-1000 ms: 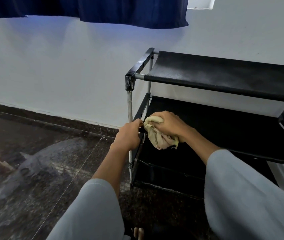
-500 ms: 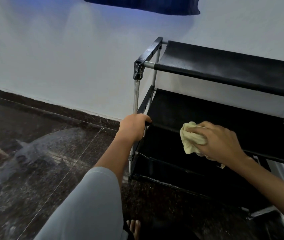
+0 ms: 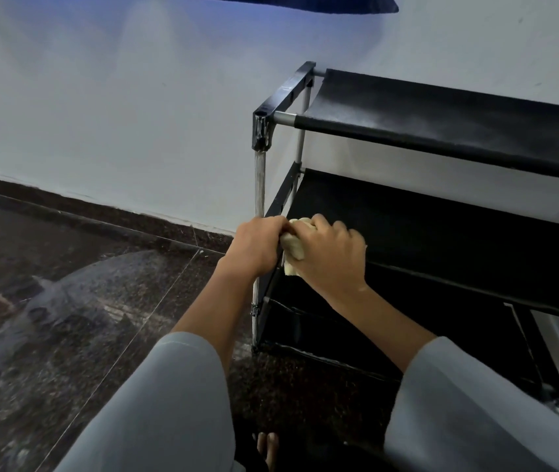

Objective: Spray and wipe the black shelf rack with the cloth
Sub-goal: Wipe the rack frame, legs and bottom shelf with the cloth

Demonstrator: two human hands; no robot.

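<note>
So this is the wiping part, no spray bottle anywhere in view. The black shelf rack (image 3: pixel 441 137) stands on the dark stone floor (image 3: pixel 66 318) against the white wall (image 3: pixel 118 107). Left hand (image 3: pixel 259 248) is wrapped around the front corner post (image 3: pixel 259 185) at middle-shelf height, steadying the frame. Right hand (image 3: pixel 331 255) is clutching the bunched-up yellowish cloth (image 3: pixel 293 245) and pressing it at the left front corner of the middle shelf (image 3: pixel 424 226), right beside the left hand. The top shelf looks dusty or misted, hard to tell which. Next move, I'd guess: drag the cloth rightwards along that shelf while the left hand stops the light rack sliding.
</note>
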